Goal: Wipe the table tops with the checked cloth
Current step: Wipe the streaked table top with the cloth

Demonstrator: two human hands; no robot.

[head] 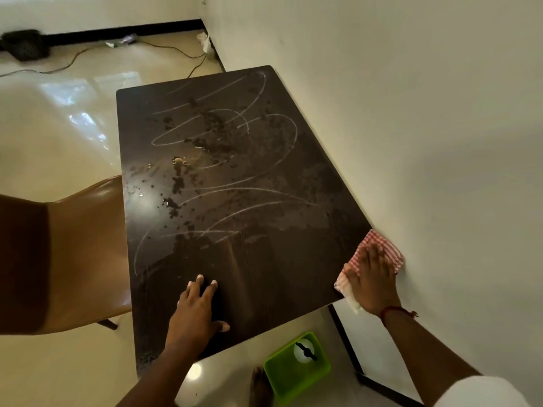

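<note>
A dark brown table top (264,259) stands against the white wall, covered with white chalk scribbles, dark wet blotches and a few crumbs. My right hand (373,277) presses the red-and-white checked cloth (385,248) flat onto the table's near right corner, beside the wall. The cloth sticks out past my fingers and hangs over the table's edge below my palm. My left hand (197,312) lies flat on the near edge of the table with fingers spread and nothing in it.
A brown chair (88,245) stands against the table's left side. A green tub of water (296,368) sits on the floor below the near edge, next to my bare foot (258,386). Cables and a black basket (26,44) lie on the glossy floor far off.
</note>
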